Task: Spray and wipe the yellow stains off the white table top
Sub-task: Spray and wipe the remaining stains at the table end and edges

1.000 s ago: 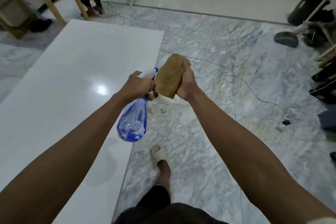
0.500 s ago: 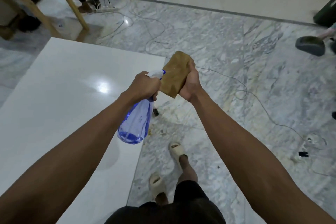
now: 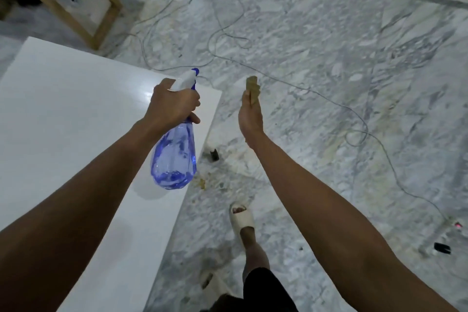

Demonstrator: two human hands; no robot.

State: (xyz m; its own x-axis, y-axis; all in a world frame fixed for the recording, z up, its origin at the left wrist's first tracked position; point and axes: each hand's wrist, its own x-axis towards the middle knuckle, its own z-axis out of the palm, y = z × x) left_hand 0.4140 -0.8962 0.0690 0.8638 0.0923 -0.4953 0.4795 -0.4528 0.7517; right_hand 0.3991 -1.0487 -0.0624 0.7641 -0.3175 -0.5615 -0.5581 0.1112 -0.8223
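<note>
Left hand (image 3: 174, 104) grip wrapped round spray bottle (image 3: 174, 157), right hand (image 3: 249, 114) pinching brown cloth (image 3: 252, 87).

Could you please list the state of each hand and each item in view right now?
Left hand: grips the neck of the spray bottle, held over the table's edge.
Translucent blue plastic spray bottle: held aloft, nozzle pointing away, a little liquid at the bottom.
Right hand: holds the cloth, out over the floor.
Tan folded cloth: held edge-on, off the table.
Glossy white table top: no yellow stains visible on the part in view.
</note>
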